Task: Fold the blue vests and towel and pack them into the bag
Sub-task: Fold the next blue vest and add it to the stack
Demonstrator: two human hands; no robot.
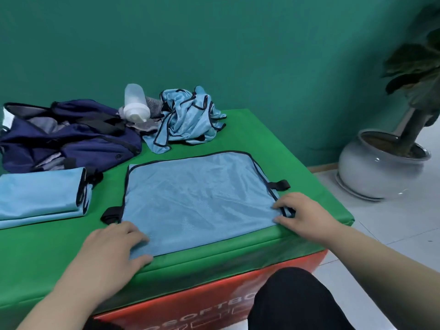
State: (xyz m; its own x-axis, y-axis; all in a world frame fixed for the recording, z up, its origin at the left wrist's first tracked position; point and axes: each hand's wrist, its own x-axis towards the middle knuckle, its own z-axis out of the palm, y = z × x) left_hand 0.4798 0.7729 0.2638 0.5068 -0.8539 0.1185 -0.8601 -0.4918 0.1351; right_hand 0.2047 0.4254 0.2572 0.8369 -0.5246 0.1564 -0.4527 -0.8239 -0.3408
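Landmark: flat vest [197, 198], light blue mesh with dark trim, spread smooth on the green pad [47, 253] right in front of the person.

- Left hand [114, 248]: on the flat vest's near-left corner. The fingers lie over the cloth, only slightly bent, with the thumb at the near edge. The corner shows between thumb and fingers, so it reads as a light pinch.
- Right hand [304, 215]: at the flat vest's near-right corner. The fingers are curled, and thumb and forefinger nip the trimmed edge.
- A black strap tab [281, 185] sticks out at the flat vest's right edge. Another shows at its left edge, just beyond the left hand.
- Left of the flat vest, apart from it: folded stack [40, 194] of the same blue cloth, already done.
- Beyond the flat vest: crumpled vests [188, 117] in a heap, not yet folded.
- Beyond and to the left: navy bag [66, 136], lying open and slumped. A white bottle [135, 103] rests between it and the heap, on a grey cloth [147, 125] that may be the towel; I cannot tell.

Step in hand, as I judge it: folding this vest, both near corners taken up for the first fold. Packing has not begun.

The next move calls for lifting both corners together and carrying them to the far edge, level, so the trim lines up. The mesh looks slippery and thin. An uneven lift would skew it, and the strap tabs want tucking in.
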